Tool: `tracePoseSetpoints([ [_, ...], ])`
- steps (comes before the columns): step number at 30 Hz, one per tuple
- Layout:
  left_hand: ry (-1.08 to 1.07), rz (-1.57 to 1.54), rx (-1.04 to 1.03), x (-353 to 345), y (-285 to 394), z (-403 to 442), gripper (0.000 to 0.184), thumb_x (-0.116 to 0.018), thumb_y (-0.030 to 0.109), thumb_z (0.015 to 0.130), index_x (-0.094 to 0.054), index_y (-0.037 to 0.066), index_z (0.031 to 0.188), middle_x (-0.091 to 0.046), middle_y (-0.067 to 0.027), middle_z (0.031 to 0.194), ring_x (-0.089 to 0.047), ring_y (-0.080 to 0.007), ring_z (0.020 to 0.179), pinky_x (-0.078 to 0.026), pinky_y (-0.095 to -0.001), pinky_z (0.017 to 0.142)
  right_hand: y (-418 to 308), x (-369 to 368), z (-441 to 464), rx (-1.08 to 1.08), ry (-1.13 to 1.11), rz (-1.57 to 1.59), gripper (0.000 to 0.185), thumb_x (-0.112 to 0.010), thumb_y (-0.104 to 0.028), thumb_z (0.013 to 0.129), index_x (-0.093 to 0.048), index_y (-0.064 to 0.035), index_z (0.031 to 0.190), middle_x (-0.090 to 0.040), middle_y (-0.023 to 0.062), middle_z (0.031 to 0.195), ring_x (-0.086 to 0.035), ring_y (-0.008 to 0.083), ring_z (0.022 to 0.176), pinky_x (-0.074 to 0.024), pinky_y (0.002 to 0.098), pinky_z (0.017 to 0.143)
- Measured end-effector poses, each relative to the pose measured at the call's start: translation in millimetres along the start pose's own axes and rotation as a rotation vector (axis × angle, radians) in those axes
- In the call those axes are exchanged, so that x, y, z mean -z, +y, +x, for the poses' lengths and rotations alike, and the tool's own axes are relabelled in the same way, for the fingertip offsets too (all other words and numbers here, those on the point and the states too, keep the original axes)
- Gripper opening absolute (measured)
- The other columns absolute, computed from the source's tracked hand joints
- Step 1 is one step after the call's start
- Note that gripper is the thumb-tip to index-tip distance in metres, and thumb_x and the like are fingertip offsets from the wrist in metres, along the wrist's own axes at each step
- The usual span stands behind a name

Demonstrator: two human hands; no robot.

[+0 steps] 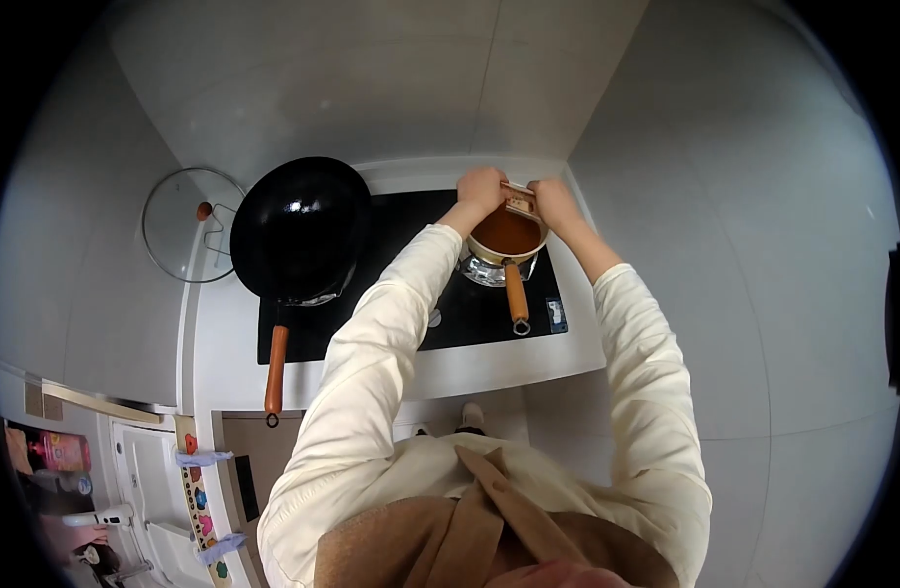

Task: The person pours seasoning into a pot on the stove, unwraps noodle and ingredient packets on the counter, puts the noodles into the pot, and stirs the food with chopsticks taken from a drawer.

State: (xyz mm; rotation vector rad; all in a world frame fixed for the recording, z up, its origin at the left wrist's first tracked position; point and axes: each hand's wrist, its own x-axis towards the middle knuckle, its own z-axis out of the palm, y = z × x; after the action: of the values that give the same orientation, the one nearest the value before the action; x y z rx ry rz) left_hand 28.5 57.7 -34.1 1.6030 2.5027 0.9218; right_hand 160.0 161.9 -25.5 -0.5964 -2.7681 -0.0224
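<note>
A small packet (521,202) with brownish-pink printing is held at the far side of a small saucepan (517,294). My left hand (482,189) is closed on the packet's left end, and my right hand (554,203) grips its right end. Orange-brown liquid (507,233) fills part of the saucepan, whose wooden handle points toward me. The pan stands on the right burner of a black cooktop (470,316). Whether the packet is torn open cannot be made out, and my fingertips are partly hidden.
A black wok (298,230) with a wooden handle (276,370) sits on the left burner. Behind it to the left, a glass lid (175,230) leans near the wall. Walls close in at the back and right. A sink (141,461) lies at lower left.
</note>
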Motion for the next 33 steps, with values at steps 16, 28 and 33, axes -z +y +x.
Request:
tracePoseSetpoints([
  [16,-0.047,-0.289,-0.172,24,36,-2,0.050,-0.064,0.024,0.073,-0.051,0.013,0.121,-0.064,-0.0157,0.095,-0.060,-0.0329,0.090,-0.047,-0.0429,0.076,-5,-4,-32,-0.562,0.209,0.812,0.020,-0.066,-0.022,0.077,-0.068,-0.0042,0.070,-0.064,0.0099,0.063,-0.062,0.0206,0.061,-0.0468,0.0345,0.058],
  [28,0.280,-0.892,-0.098,87,50,-187,0.014,-0.060,0.007,0.082,-0.065,0.003,0.094,-0.062,-0.0049,0.074,-0.051,-0.0072,0.059,-0.040,-0.0198,0.054,-24,34,-60,-0.454,0.208,1.899,0.029,-0.056,-0.020,0.089,-0.054,0.0002,0.108,-0.059,0.0088,0.104,-0.057,0.0179,0.097,-0.0449,0.0308,0.085],
  [33,0.499,-0.823,0.179,74,55,-273,0.028,-0.065,0.007,0.079,-0.060,0.003,0.107,-0.056,-0.0002,0.084,-0.046,-0.0044,0.063,-0.038,-0.0163,0.057,-84,53,-96,-0.234,-0.111,2.171,0.033,-0.053,-0.021,0.090,-0.047,-0.0012,0.116,-0.054,0.0078,0.109,-0.052,0.0181,0.103,-0.0394,0.0343,0.093],
])
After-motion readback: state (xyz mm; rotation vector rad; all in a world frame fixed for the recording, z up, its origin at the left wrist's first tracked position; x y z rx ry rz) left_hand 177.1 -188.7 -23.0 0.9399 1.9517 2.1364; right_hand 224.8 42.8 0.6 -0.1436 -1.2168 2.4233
